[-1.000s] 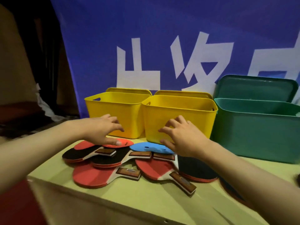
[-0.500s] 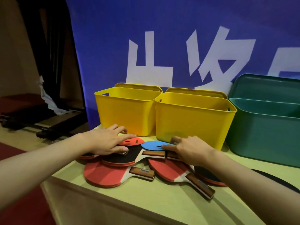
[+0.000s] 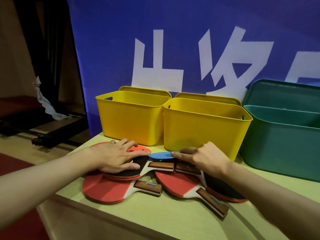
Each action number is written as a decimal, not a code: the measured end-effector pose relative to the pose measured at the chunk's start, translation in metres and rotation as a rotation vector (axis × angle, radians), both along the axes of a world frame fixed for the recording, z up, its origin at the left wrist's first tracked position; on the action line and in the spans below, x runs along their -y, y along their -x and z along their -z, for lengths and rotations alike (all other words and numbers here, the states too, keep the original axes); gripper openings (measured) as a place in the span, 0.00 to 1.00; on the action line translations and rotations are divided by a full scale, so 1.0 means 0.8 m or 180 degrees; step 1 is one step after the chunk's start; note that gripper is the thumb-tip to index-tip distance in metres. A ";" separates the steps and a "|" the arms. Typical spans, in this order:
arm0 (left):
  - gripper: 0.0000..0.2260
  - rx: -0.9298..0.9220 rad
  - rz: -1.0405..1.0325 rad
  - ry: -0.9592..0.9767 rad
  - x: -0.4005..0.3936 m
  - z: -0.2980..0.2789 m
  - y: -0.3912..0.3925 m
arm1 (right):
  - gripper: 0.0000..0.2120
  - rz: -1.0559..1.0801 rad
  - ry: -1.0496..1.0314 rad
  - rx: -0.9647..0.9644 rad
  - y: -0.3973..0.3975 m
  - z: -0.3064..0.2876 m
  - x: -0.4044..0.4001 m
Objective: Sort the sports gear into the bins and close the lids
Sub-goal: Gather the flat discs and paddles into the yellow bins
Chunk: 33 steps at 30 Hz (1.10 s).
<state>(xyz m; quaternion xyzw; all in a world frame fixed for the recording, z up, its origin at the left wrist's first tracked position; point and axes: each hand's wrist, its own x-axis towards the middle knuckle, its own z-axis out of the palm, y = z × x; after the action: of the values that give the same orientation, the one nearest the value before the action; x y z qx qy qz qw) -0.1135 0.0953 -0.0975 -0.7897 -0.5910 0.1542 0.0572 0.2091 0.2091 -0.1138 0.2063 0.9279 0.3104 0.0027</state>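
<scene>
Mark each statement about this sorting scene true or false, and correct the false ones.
1. Two yellow bins stand side by side. True.
2. The green bin is closed. False: it is open, its lid propped behind it.
3. The left hand lies on a black bat. True.
4. The right hand is inside a bin. False: it is at the blue disc.
5. All bats are black. False: some are red.
</scene>
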 end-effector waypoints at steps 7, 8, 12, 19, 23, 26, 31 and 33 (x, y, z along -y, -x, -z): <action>0.21 0.0314 0.0011 0.0133 0.000 -0.001 0.002 | 0.35 -0.0831 -0.0366 -0.0843 -0.038 -0.037 0.001; 0.21 0.0321 0.0007 0.0153 -0.001 -0.002 0.001 | 0.33 -0.0943 -0.0406 -0.0917 -0.042 -0.047 0.005; 0.28 0.0107 0.0055 0.0119 -0.013 -0.001 -0.006 | 0.22 -0.1224 -0.0589 -0.1183 -0.055 -0.089 0.023; 0.32 -0.0167 -0.0029 0.0003 -0.023 -0.035 -0.027 | 0.25 -0.0971 -0.0999 -0.1564 -0.068 -0.172 0.012; 0.29 -0.0097 -0.0068 -0.0001 -0.025 -0.052 -0.024 | 0.30 0.0216 -0.0982 -0.1580 -0.062 -0.190 -0.041; 0.29 -0.0065 -0.0157 0.0021 -0.025 -0.053 -0.015 | 0.32 0.0810 -0.0416 -0.1155 -0.050 -0.163 -0.063; 0.28 -0.0138 -0.0342 -0.0040 -0.020 -0.054 0.023 | 0.26 0.0359 -0.0458 -0.1143 -0.024 -0.122 -0.025; 0.26 -0.0144 -0.0453 -0.0052 -0.014 -0.057 0.042 | 0.26 0.0066 -0.0306 -0.1084 -0.001 -0.109 -0.003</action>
<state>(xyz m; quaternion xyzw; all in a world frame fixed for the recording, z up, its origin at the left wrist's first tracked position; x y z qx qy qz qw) -0.1474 0.1068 -0.0519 -0.7415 -0.6455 0.1709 0.0658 0.2101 0.2119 -0.0267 0.2654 0.8969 0.3150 -0.1611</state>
